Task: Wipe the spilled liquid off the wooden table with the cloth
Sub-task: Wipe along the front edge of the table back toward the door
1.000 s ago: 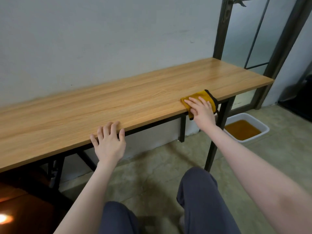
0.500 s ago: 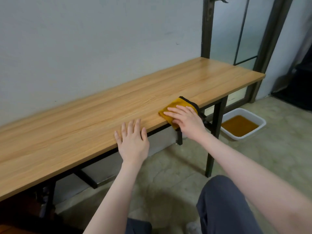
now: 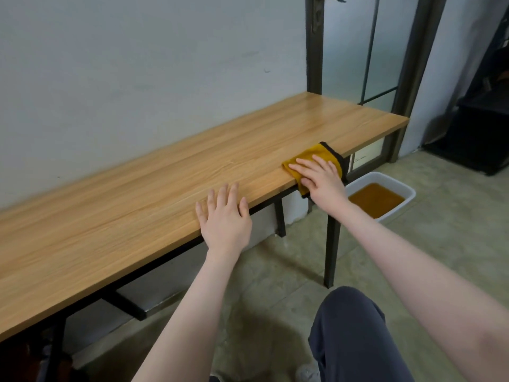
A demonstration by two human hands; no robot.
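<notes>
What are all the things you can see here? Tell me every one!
wooden table: one, light brown top on black legs, along the wall
cloth: one, yellow with black edge, at the table's front edge, partly hanging over
tub: one, white, holding brown liquid, on the floor beyond the table leg
door frame: one, dark metal with glass panels, behind the table's far end
left hand: flat on the table's front edge
right hand: flat, pressing on the cloth
</notes>
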